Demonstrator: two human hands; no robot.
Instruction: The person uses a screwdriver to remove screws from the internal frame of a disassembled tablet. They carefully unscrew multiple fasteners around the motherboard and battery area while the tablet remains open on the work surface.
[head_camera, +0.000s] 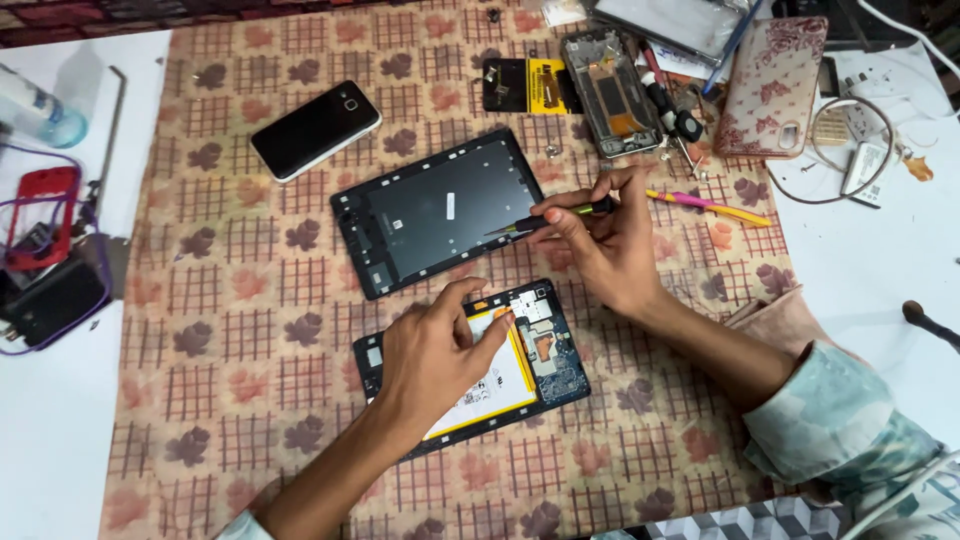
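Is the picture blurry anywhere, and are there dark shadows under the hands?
In the head view, the middle is sharp: the left hand on the opened tablet and the right hand holding a screwdriver look crisp; light is soft and even, with only faint shadows beneath the hands; edges bend slightly, and the sleeve looks blurry.

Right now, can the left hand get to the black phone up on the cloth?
Probably yes. The left hand rests on the opened tablet; only bare patterned cloth lies between it and the black phone.
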